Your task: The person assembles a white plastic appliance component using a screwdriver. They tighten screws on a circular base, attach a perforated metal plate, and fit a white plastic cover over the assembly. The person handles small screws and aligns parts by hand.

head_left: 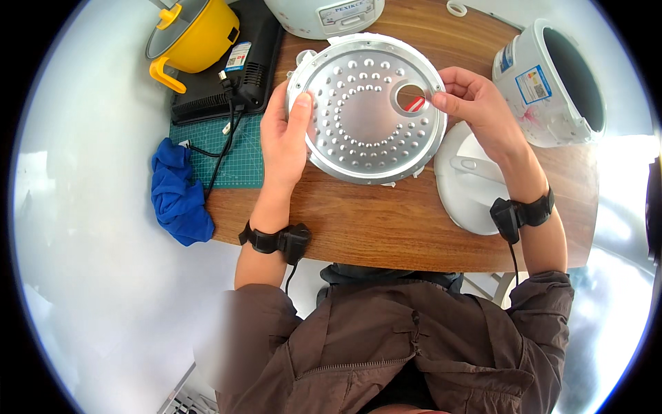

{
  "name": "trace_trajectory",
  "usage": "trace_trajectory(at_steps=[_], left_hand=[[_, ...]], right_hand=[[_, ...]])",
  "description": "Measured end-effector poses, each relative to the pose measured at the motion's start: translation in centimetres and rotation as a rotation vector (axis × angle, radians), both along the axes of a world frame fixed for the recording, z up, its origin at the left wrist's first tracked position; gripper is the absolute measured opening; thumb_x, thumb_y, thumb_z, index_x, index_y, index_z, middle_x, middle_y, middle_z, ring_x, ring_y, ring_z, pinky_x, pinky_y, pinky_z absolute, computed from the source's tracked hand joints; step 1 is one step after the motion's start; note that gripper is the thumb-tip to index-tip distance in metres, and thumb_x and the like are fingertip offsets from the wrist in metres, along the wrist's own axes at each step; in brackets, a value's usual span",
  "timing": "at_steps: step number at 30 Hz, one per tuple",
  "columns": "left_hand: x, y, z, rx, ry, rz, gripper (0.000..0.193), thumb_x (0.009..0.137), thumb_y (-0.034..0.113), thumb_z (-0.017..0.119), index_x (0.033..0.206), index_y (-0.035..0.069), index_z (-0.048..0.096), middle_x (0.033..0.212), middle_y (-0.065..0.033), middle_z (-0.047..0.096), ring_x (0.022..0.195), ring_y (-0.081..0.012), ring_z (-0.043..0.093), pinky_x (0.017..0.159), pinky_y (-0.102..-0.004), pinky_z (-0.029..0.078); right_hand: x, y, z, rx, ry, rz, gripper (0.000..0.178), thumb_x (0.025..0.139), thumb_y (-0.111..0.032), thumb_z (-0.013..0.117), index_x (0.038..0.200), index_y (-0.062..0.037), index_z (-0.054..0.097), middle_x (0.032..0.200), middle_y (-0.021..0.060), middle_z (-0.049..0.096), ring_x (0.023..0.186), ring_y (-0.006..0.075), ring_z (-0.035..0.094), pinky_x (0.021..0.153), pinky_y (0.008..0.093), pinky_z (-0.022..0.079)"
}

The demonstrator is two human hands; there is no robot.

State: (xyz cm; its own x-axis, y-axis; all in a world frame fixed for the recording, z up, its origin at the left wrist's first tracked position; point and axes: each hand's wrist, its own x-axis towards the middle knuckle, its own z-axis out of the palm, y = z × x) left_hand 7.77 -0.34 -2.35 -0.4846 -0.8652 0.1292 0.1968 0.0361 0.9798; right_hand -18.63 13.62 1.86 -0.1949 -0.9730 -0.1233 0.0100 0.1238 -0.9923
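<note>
Between my two hands I hold a round rice cooker lid (365, 114), its dimpled metal underside facing me above the wooden table. A round hole near its right edge lets a bit of red and white show through. My left hand (286, 134) grips the left rim, thumb laid on the metal face. On the opposite rim, my right hand (476, 103) pinches the edge by the hole, with thumb in front and fingers behind. Below my right hand lies a white round cover (458, 186) with a raised handle, partly hidden by my forearm.
A white cooker body (520, 90) stands open at the right; another white appliance (321, 17) is at the back. At the left, a yellow pot (203, 41) sits on a black cooktop (258, 76) with a cable, near a green cutting mat (245, 162) and a blue cloth (176, 190).
</note>
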Motion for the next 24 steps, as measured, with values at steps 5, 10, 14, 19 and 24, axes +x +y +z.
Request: trace_trajectory(at_steps=[5,10,14,19,24], left_hand=[[-0.3,0.4,0.4,0.054,-0.021,-0.032,0.040,0.100,0.020,0.065,0.131,-0.004,0.057,0.114,-0.0075,0.068,0.099,-0.0097,0.063,0.086,-0.0245,0.051],[-0.2,0.1,-0.1,0.166,0.055,-0.070,0.034,0.097,0.018,0.071,0.122,-0.002,0.061,0.111,-0.0079,0.070,0.095,-0.0108,0.066,0.083,-0.0259,0.053],[-0.1,0.1,-0.4,0.196,0.068,-0.075,0.032,0.096,0.016,0.071,0.121,-0.001,0.062,0.110,-0.0080,0.071,0.094,-0.0111,0.067,0.082,-0.0265,0.055],[-0.6,0.5,0.5,0.266,0.137,-0.012,0.031,0.093,0.019,0.076,0.115,0.000,0.063,0.100,-0.0046,0.069,0.084,-0.0080,0.064,0.072,-0.0228,0.052],[-0.5,0.2,0.5,0.385,0.203,-0.019,0.034,0.094,0.021,0.074,0.119,0.000,0.062,0.107,-0.0071,0.070,0.093,-0.0119,0.067,0.081,-0.0267,0.055]], right_hand=[[0.5,0.5,-0.4,0.003,-0.024,-0.027,0.036,0.088,-0.027,0.080,0.114,-0.0048,0.069,0.097,0.0011,0.072,0.089,0.0081,0.063,0.079,0.0241,0.049],[0.9,0.9,-0.9,0.008,-0.016,-0.065,0.036,0.088,-0.027,0.080,0.114,-0.0048,0.068,0.098,0.0002,0.071,0.088,0.0074,0.062,0.076,0.0236,0.047],[1.3,1.4,-0.6,-0.020,-0.025,-0.069,0.038,0.089,-0.029,0.079,0.115,-0.0045,0.068,0.100,0.0012,0.071,0.090,0.0079,0.062,0.079,0.0237,0.047],[1.4,1.8,-0.9,-0.035,-0.295,0.026,0.042,0.092,-0.026,0.076,0.125,-0.0034,0.063,0.109,0.0042,0.069,0.100,0.0117,0.062,0.090,0.0289,0.049],[2.3,2.0,-1.0,-0.105,-0.427,0.117,0.060,0.092,-0.020,0.075,0.142,0.0003,0.048,0.124,0.0096,0.065,0.114,0.0166,0.061,0.100,0.0351,0.049]])
